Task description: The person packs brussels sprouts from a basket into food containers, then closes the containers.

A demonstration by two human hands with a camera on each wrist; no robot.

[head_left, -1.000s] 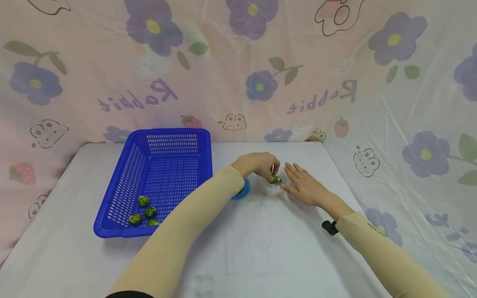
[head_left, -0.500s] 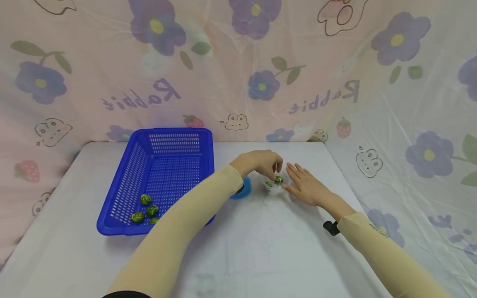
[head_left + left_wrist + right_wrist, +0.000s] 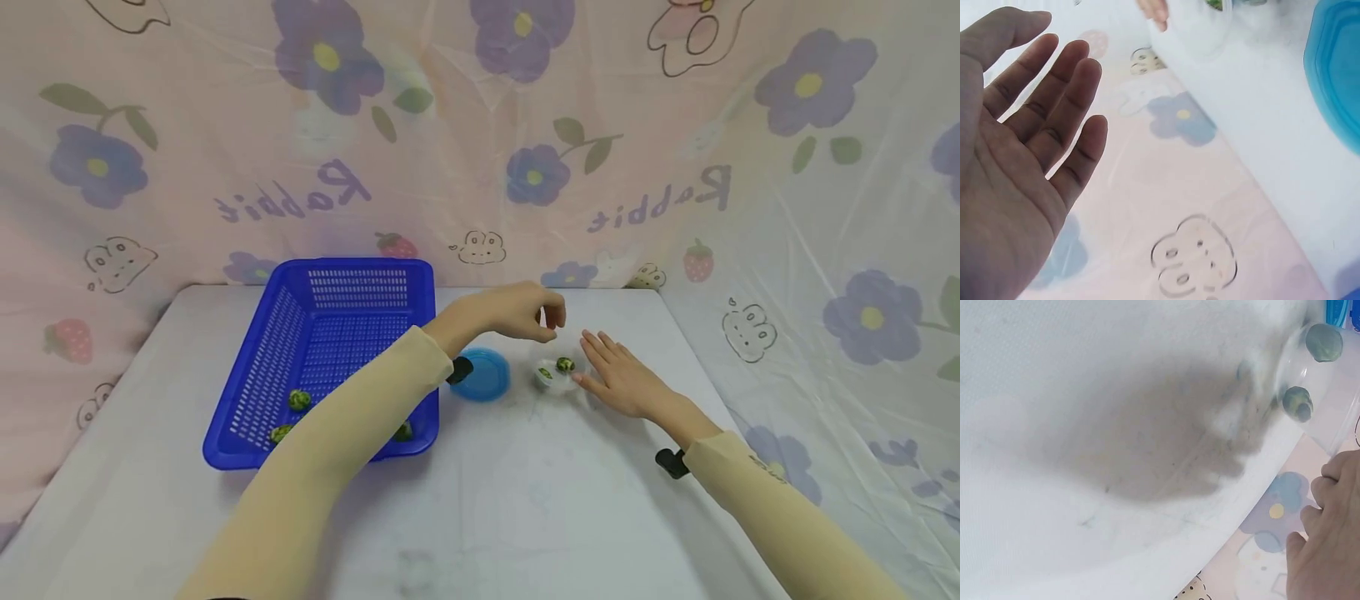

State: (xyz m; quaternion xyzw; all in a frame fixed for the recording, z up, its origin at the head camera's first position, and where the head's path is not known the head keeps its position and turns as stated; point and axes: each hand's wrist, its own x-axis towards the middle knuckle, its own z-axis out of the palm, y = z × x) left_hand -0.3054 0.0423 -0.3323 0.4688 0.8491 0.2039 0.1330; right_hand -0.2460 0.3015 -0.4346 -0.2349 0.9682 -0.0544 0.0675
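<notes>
Left hand [image 3: 519,311]: fingers loosely curved, slightly spread, above counter [image 3: 525,500]. Right hand [image 3: 624,383]: fingers extended, beside clear container [image 3: 1329,428]; two green sprouts [image 3: 1324,342] inside.

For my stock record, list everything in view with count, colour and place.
Table: one, white, beneath the other items
Cloth: at least one, pink and white, floral, behind and beside the table
Basket: one, dark blue, left part of the table
Basket sprouts: three visible, green, near end
Lid: one, light blue, right of the basket
Container: one, clear, right of the lid
Container sprouts: two visible, green, inside
Wrist devices: two, black, worn left and right
Sleeves: two, cream
Left hand: one, bare, above the table
Right hand: one, bare, beside the container
</notes>
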